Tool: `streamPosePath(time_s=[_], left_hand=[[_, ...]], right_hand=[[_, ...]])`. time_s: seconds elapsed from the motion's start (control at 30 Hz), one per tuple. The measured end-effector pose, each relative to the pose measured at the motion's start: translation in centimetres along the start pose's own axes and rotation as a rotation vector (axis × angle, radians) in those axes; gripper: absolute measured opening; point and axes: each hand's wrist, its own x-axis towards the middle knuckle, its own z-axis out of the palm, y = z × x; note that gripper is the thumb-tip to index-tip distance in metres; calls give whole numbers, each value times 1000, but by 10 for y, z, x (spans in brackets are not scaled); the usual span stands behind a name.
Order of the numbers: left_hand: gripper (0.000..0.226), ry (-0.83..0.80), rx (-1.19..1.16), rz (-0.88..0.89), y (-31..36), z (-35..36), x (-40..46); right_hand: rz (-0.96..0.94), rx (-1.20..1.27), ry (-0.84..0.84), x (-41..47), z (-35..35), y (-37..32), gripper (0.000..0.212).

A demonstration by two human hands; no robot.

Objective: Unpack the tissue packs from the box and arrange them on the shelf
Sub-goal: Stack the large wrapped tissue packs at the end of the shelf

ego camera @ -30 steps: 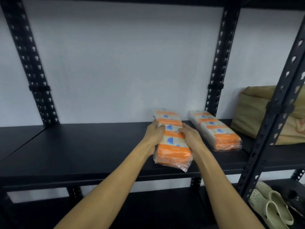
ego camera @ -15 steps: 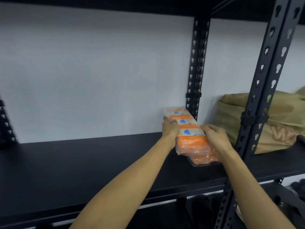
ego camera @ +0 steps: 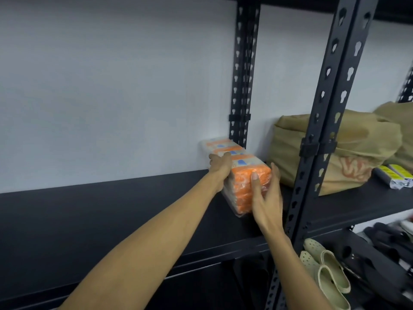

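Note:
Two orange-and-white tissue packs lie stacked on the black shelf (ego camera: 111, 209), close to the wall beside the rear post. The top tissue pack (ego camera: 243, 163) sits on the lower tissue pack (ego camera: 240, 204), of which only the front end shows. My left hand (ego camera: 220, 167) grips the top pack's left side, thumb hooked over its upper edge. My right hand (ego camera: 266, 198) touches the stack's front and right end with straight fingers. The box is out of view.
A black front upright (ego camera: 324, 130) stands just right of my right hand. Behind it a tan bag (ego camera: 357, 153) and small yellow-labelled packages (ego camera: 395, 175) sit on the neighbouring shelf. Pale clogs (ego camera: 324, 271) and dark items lie on the lower shelf. A rear post (ego camera: 242, 74) rises behind the packs.
The pack I carried has moved right and now lies on top of the other pack. My right hand has let go of its side and straightened against the stack's end.

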Motion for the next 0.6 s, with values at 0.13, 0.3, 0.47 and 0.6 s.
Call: streamPosePath(time_s=[0.13,0.3,0.47,0.6], left_hand=[[76,1,106,28,-2,4,0],[87,17,174,64,-7,8,6],[82,-14,162,63,-10,4,12],[64,-23,126,93,-10,-1,-1]], right_hand=[[1,24,32,0,4,5,73],[-34,48,25,0,2,9,67],[-57,104,36,-1,1,9,64],[-77,102,49,-2,2,11,64]])
